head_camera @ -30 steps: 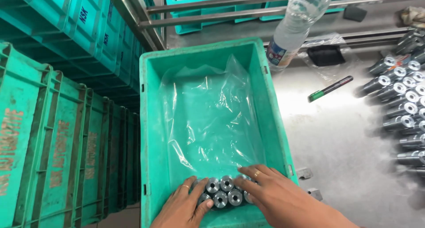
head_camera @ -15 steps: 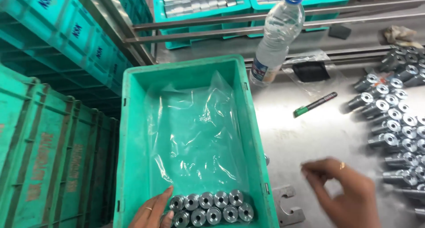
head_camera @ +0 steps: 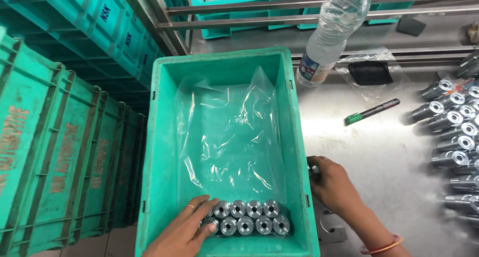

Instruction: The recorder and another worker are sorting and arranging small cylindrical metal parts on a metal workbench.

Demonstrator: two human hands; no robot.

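Head view: left hand (head_camera: 187, 229) spread on upright steel cylinders (head_camera: 247, 218); right hand (head_camera: 332, 184) seemingly curled around one.

My arms are bare, no sleeves. My left hand (head_camera: 184, 232) wears a thin ring. My right hand (head_camera: 333, 183) has red and gold bangles at the wrist.

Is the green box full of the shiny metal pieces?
No, mostly empty. The green box holds only two short rows of metal pieces at its near end; bare plastic liner covers the rest.

metal parts (head_camera: 247, 217) in crate (head_camera: 159, 137), bottle (head_camera: 332, 32) behind, marker (head_camera: 371, 111) right
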